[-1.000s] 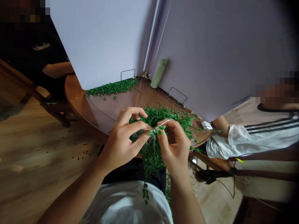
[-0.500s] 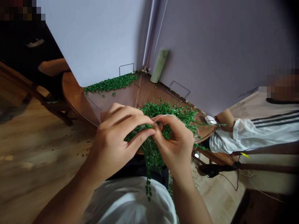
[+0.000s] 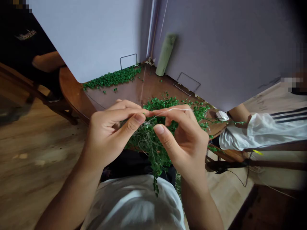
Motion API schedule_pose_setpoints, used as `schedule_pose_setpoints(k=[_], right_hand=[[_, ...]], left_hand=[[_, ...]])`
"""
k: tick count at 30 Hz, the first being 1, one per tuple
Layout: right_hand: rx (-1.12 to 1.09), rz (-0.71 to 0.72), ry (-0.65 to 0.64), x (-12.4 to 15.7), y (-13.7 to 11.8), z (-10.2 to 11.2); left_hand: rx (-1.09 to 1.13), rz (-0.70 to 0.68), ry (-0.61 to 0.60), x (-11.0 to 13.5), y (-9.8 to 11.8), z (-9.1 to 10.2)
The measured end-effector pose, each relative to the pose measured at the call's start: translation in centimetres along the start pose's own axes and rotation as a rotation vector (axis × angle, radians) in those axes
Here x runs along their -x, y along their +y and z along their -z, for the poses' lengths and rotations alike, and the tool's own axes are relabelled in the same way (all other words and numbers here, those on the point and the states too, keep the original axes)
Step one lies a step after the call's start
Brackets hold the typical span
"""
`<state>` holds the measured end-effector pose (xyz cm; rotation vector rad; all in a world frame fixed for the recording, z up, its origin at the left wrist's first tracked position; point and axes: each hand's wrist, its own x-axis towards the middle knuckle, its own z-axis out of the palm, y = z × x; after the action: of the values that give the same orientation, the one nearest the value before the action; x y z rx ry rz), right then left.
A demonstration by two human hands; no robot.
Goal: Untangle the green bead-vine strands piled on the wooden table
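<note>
The person's left hand (image 3: 111, 134) and right hand (image 3: 185, 143) have lifted slightly and now meet at the fingertips, with a taut pale thread (image 3: 171, 110) showing between them. Both hands are held narrow, fingers curled and pinching that thread, though the exact grip is partly hidden. A tangled mass of small-leaved green vine (image 3: 150, 140) sits behind and below the hands, with one strand (image 3: 156, 185) hanging toward 6 o'clock over the person's white shirt (image 3: 134, 204).

Beyond, at 12 o'clock, is a round wooden table (image 3: 72, 92), with a long heap of the same green (image 3: 112, 79) at 11 o'clock against a pale board (image 3: 83, 38). A second board (image 3: 227, 51) stands at 1 o'clock, held by a wire stand (image 3: 186, 83), and a pale green cylinder (image 3: 165, 55) leans in the corner between the boards. A co-worker's white sleeve (image 3: 251, 134) rests at 3 o'clock, and another co-worker's dark shirt (image 3: 21, 35) shows at 10 o'clock.
</note>
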<state>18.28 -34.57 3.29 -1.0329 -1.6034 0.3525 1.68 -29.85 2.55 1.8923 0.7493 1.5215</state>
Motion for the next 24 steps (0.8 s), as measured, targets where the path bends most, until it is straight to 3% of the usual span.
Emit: schedule_pose_setpoints(k=[5, 10, 14, 18, 24], right_hand=[[-0.026, -0.049, -0.124, 0.2, 0.8, -0.7], [0.175, -0.083, -0.117, 0.2, 1.3, -1.6], [0.319, 0.005, -0.154, 0.3, 1.2, -1.5], [0.393, 0.095, -0.22, 0.6, 1.1, -1.7], [0.493, 0.171, -0.265, 1.5, 0.9, -1.9]], left_hand=[[0.004, 0.083, 0.008, 0.0, -0.6, -0.1], [0.038, 0.106, 0.061, 0.2, -1.7, -0.1], [-0.008, 0.102, 0.073, 0.4, -1.9, 0.0], [-0.029, 0.102, 0.163, 0.8, -2.0, -0.4], [0.157, 0.249, 0.283, 1.8, -2.9, -1.5]])
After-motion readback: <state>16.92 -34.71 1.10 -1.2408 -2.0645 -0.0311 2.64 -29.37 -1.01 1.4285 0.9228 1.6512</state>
